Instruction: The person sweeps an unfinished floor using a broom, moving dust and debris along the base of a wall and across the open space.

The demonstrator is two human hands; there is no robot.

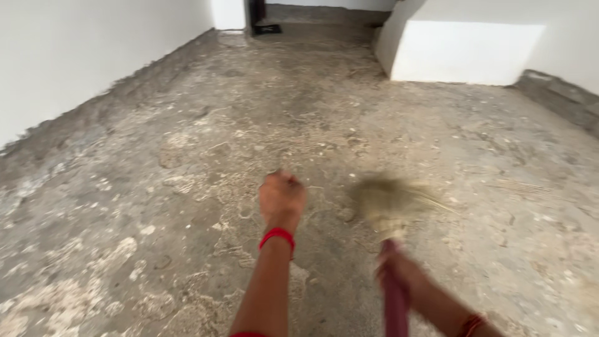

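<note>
Nearest the camera, the right hand (399, 268) wraps closed around the maroon handle (395, 306) of a broom (390, 203), a red bangle (472, 324) on its wrist; motion blur hides the fingers' exact placement. The straw head lies blurred just above the rough concrete floor (156, 206), to the right of the left hand (282, 196). That hand is curled into an empty fist, forearm stretched forward, a red band (277, 237) at the wrist. Beyond stand a white wall (75, 56) and a white block (462, 50).

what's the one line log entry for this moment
right hand: grips broom handle | broom head: blurred, over rough floor | left hand: fisted, empty, held forward
</note>
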